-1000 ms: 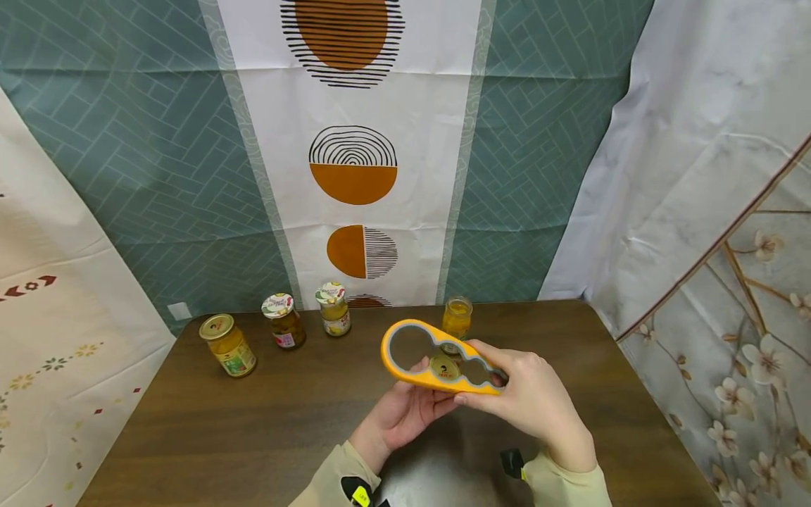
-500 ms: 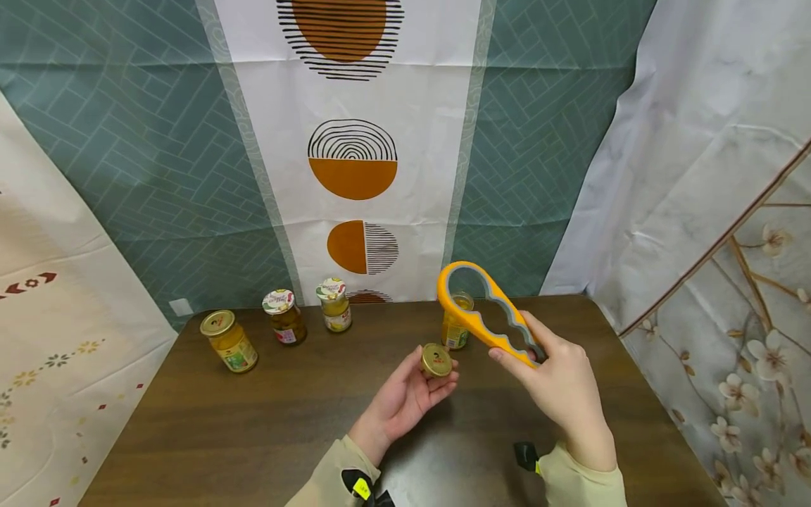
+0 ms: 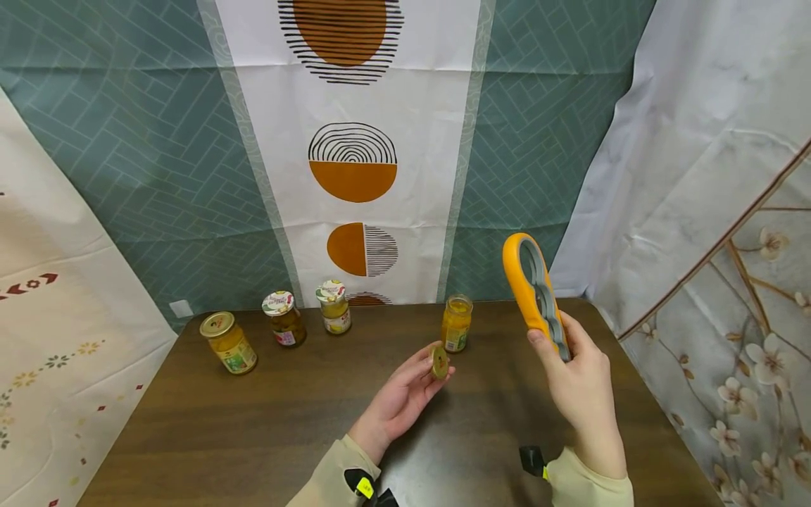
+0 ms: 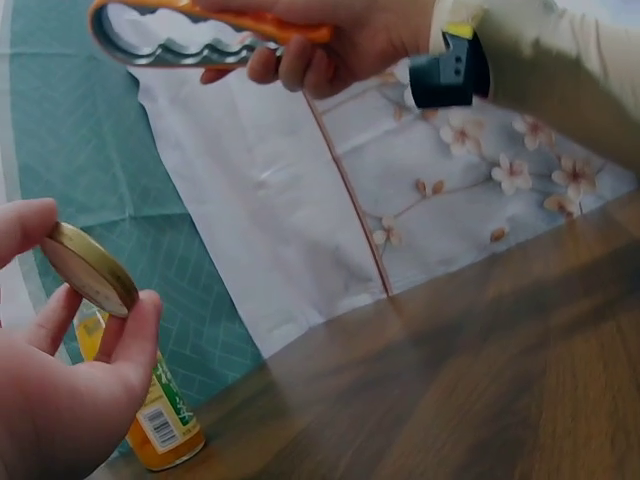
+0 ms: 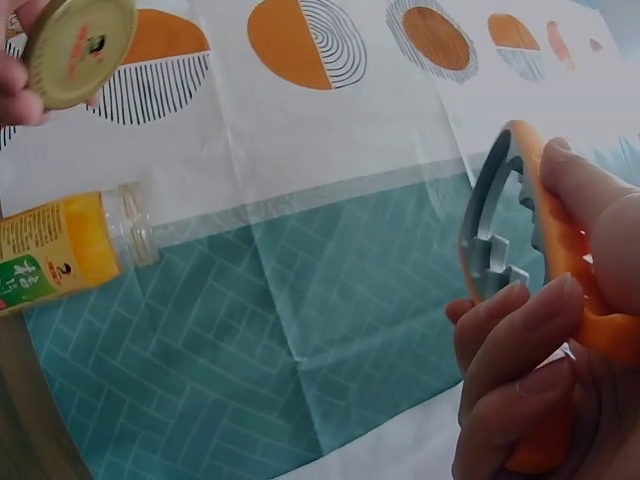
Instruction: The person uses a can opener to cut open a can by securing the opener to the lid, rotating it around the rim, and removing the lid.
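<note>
My left hand (image 3: 400, 401) pinches a gold jar lid (image 3: 439, 362) by its edge, tilted on its side above the table. In the left wrist view the lid (image 4: 90, 268) sits between thumb and fingers. My right hand (image 3: 581, 384) grips an orange jar opener (image 3: 521, 282) with a grey scalloped inner edge, held upright off to the right. Just behind the lid stands a lidless glass jar (image 3: 457, 324) with yellow-orange contents. Its bare threaded neck shows in the right wrist view, where the opener (image 5: 545, 220) lies in my curled fingers.
Three lidded jars stand at the back left: a gold-topped jar (image 3: 229, 343), a dark-filled jar (image 3: 284, 320) and a small pale-yellow jar (image 3: 334, 308). The brown wooden table (image 3: 266, 436) ends at a patterned curtain (image 3: 190, 176) behind.
My right hand has lifted the jar opener up and right, away from the lid, and turned it upright. My left hand still holds the lid, now tilted more on edge.
</note>
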### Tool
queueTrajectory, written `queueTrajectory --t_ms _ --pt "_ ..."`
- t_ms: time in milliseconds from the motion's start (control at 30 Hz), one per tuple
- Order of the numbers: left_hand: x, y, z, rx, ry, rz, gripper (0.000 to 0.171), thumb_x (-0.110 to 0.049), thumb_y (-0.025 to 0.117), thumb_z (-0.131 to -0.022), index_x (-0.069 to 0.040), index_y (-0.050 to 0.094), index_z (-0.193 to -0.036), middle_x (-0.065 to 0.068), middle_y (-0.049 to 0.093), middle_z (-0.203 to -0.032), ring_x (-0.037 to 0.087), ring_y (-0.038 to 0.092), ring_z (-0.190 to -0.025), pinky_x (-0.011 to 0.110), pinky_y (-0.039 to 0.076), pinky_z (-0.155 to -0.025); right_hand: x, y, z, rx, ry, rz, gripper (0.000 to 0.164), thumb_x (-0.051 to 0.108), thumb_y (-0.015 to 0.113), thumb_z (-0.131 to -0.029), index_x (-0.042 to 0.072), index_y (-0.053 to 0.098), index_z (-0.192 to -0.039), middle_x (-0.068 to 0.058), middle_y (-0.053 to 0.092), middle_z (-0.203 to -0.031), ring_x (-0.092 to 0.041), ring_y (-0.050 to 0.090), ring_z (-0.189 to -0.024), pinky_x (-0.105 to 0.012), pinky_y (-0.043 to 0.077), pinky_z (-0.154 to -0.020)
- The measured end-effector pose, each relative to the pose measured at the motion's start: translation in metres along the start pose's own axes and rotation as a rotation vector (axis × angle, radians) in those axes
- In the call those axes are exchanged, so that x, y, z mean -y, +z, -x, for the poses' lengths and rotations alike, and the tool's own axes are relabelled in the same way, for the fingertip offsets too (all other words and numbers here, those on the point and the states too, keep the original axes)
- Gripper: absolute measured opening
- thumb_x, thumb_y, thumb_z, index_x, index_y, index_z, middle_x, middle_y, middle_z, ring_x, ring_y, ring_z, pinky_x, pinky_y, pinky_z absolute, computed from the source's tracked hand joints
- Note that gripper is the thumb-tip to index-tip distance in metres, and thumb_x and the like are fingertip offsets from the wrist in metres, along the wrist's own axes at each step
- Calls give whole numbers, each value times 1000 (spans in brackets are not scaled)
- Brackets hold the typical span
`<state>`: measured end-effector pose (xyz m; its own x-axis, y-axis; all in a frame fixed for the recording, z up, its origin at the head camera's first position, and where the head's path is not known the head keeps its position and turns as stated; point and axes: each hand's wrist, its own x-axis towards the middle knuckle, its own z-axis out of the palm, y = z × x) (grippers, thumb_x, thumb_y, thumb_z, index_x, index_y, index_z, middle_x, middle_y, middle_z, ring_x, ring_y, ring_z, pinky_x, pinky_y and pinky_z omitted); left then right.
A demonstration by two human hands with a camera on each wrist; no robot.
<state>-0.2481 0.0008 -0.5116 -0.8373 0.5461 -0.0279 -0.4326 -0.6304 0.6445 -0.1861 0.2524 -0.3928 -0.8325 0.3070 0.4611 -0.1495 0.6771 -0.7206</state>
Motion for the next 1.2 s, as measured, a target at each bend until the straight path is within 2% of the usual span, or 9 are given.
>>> queueTrajectory --t_ms 133,300,500,633,800,967,1100,1200 --pt "3 0 -4 -32 16 -140 54 -10 55 -101 0 35 -150 15 40 -148 34 48 -127 31 44 -102 -2 -1 -1 10 18 26 45 44 73 -88 28 62 -129 -2 66 -83 -21 54 -70 -38 44 -62" --pt "10 -3 -9 -73 26 -288 58 -10 61 -97 4 36 -148 14 50 -135 28 57 -115 29 46 -95 -4 -2 1 41 42 57 56 53 78 -80 28 63 -128 -2 67 -88 -21 55 -77 -41 44 -66" --pt "20 -5 -15 -107 18 -350 54 -5 63 -93 6 43 -142 22 53 -128 30 59 -111 28 48 -91 -5 -4 1 97 53 67 69 61 82 -69 34 60 -128 3 66 -87 -17 57 -76 -38 47 -65" --pt "28 -4 -18 -136 15 -435 49 -5 68 -90 5 52 -135 20 58 -122 25 61 -105 27 50 -88 -4 -5 0 99 54 78 71 63 81 -68 33 60 -129 2 65 -84 -17 57 -75 -39 47 -65" --pt "36 -2 -20 -165 11 -660 48 -9 76 -84 -1 61 -129 14 66 -116 20 62 -101 29 50 -86 -5 -7 0 64 58 100 67 61 79 -72 28 61 -128 -3 60 -75 -22 53 -69 -38 43 -60" --pt "38 -1 -23 -195 67 -921 52 -10 81 -79 -1 63 -127 15 64 -114 23 62 -96 37 53 -83 -7 -8 0 71 63 113 67 64 77 -73 30 60 -128 -2 58 -75 -21 52 -68 -37 42 -60" --pt "37 -4 -29 -183 110 -1228 53 -22 84 -77 -6 66 -124 8 60 -112 20 58 -93 36 52 -79 -7 -7 -2 81 46 107 66 66 76 -72 33 60 -127 0 58 -75 -19 53 -68 -37 44 -60" --pt "39 -6 -32 -157 115 -1423 52 -28 84 -77 -9 68 -123 5 60 -111 19 56 -95 36 50 -79 -7 -7 -1 85 40 107 66 65 77 -72 33 60 -127 1 59 -75 -19 54 -69 -38 44 -61"
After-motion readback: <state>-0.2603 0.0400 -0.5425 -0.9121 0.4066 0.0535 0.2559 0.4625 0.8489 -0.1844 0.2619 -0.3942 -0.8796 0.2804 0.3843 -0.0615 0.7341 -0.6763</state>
